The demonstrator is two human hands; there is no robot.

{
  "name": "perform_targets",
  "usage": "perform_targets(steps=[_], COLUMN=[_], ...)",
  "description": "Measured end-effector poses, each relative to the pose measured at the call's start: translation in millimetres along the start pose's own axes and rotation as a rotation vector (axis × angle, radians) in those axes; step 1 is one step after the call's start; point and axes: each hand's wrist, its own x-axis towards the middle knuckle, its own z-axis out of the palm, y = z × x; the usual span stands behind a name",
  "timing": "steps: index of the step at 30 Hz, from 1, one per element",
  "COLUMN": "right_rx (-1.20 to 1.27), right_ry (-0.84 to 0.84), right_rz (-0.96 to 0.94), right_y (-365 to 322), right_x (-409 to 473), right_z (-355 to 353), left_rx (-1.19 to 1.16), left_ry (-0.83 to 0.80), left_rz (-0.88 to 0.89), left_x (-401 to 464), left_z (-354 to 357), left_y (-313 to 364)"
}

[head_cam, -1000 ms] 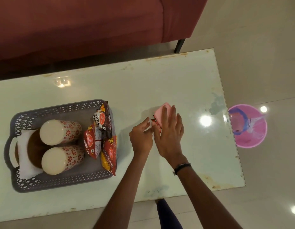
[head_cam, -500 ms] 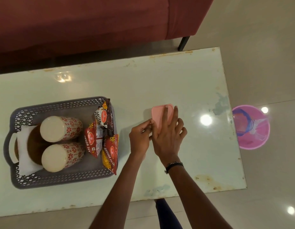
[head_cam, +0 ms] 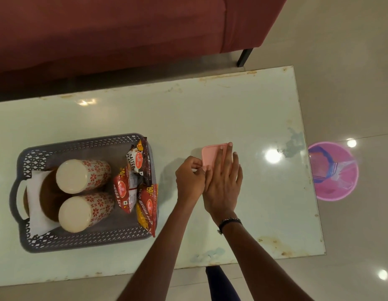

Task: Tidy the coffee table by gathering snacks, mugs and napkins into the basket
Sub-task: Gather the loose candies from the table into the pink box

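Two hands work together at the middle of the coffee table [head_cam: 243, 109], both on a flat pink object [head_cam: 211, 156] lying on the glass; whether it is a napkin or something else cannot be told. The right hand [head_cam: 223, 181] lies flat on top of it, fingers stretched out and pressing down, a dark bracelet [head_cam: 229, 222] at the wrist. The left hand [head_cam: 189, 181] is curled, its fingertips [head_cam: 202, 168] pinching the near left edge of the pink object. Well to the left stands the grey basket [head_cam: 84, 242], already loaded. Inside it lie two mugs [head_cam: 83, 175] on their sides, one behind the other, white bases toward the camera, red flower pattern on the walls. They rest on a white napkin [head_cam: 37, 216] at the left end, with a brown round item [head_cam: 46, 192] partly hidden beneath them. Several red snack packets [head_cam: 134, 185] stand against the basket's right wall, one hanging over the rim. A red sofa [head_cam: 123, 29] runs behind the table. On the floor to the right sits a pink bin [head_cam: 333, 172].
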Motion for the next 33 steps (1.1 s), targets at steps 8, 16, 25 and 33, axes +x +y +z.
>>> perform_targets(steps=[8,16,25,33], right_rx=[0.229,0.734,0.616,0.564], right_ry=[-0.072,-0.033,-0.227,-0.228], right_rz=[-0.037,0.152,-0.007,-0.045], right_y=[1,44,-21,-32], right_x=[8,-6,-28,-33], right_z=[-15,-25,-7,-6], left_rx=[0.072,0.276,0.807,0.922], left_ry=[-0.019,0.086,0.121,0.082], left_rz=[0.006,0.191,0.514,0.431], left_x=[4,-10,-63,-58], left_z=[-1,1,-23,-34], left_y=[9,-7,-77,-80])
